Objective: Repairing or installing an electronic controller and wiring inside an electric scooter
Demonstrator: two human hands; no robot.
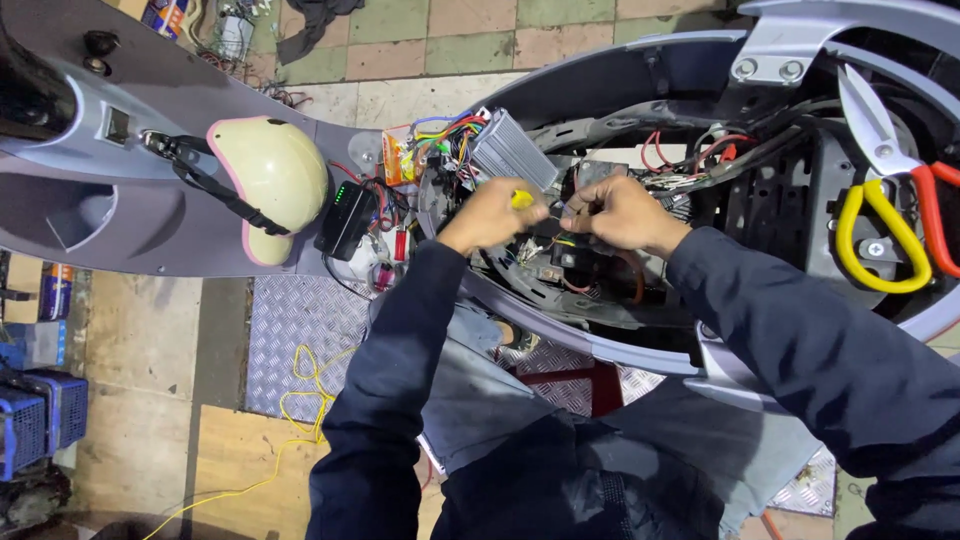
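Note:
Both my hands work inside the open body of a grey electric scooter [640, 75]. My left hand [490, 213] is closed around a yellow-handled tool [522, 199]. My right hand [618, 211] pinches thin wires [561, 214] between its fingertips, close to the left hand. Just above them sits a ribbed silver controller box [512, 150] with a bundle of coloured wires [448, 132]. Black parts and more wiring lie below the hands in the compartment.
A cream helmet with a pink rim [268, 180] rests on the scooter's footboard. A black device with green lights [346, 218] lies beside it. Scissors with yellow and red handles [885, 190] sit at the right. A yellow wire [300, 400] trails over the floor; blue crates [40, 415] stand left.

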